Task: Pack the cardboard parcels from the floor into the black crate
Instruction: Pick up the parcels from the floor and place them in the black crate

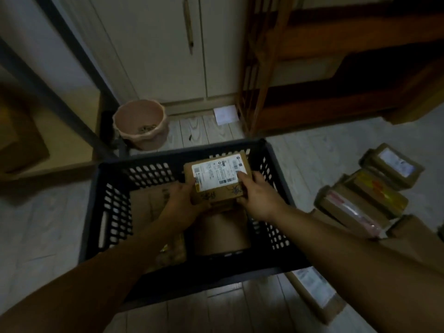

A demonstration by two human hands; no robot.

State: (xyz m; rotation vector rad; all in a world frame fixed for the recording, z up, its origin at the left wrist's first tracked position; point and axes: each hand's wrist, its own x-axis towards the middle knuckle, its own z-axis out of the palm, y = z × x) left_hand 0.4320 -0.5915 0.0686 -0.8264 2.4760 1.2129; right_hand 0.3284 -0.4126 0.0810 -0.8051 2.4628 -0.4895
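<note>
Forearms [101, 272]: two bare arms reach in from the bottom edge, dim and a little blurred.
Black crate [115, 212]: rectangular plastic with a smooth solid rim. Its walls are pierced with rows of small rounded slots, and it stands on the floor.
Held parcel [216, 195]: flat, matte brown cardboard box in the crate's far right part, slightly tilted. A white printed label [217, 173] with barcodes covers most of its top. I cannot tell whether it rests on anything.
Left hand [182, 200]: fingers curl round the parcel's near left corner.
Right hand [260, 200]: grips the parcel's right edge, thumb on the label's corner.
Parcels in crate [223, 231]: plain cardboard boxes lying flat on the bottom, one left, one right.
Floor parcels [360, 207]: taped cardboard boxes, some with glossy labels, clustered right of the crate on pale wood-grain planks [36, 236].
Pot [140, 123]: round and pinkish with a scalloped rim, beyond the crate.
</note>
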